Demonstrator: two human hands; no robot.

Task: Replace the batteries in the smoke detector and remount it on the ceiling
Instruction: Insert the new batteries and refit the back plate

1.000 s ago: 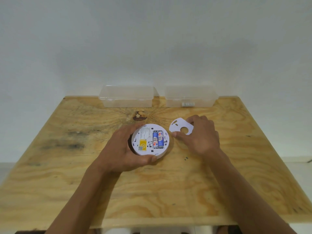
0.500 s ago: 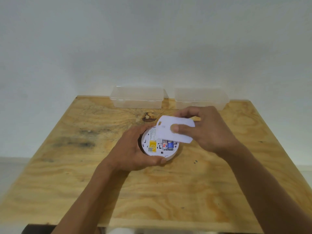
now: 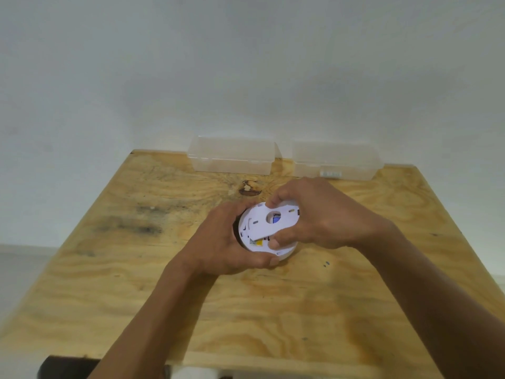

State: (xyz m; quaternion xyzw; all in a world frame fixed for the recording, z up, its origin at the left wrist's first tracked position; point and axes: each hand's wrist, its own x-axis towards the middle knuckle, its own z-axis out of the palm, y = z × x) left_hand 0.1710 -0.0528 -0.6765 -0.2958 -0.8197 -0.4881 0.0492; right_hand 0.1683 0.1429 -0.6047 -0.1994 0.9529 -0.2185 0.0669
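Matt white plastic detector (image 3: 284,251); rough plywood table (image 3: 191,310).

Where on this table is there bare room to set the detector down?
The table is bare along the near edge below both forearms, on the left beside the dark stain, and on the right past the right hand. It is crowded at the centre around the smoke detector and along the back by two clear boxes.

A plywood table (image 3: 273,310) with strong grain, a dark knot (image 3: 249,188) and grey smudges near its left edge stands against a plain white wall (image 3: 246,72). Pale floor (image 3: 19,269) shows at left (light even, soft).
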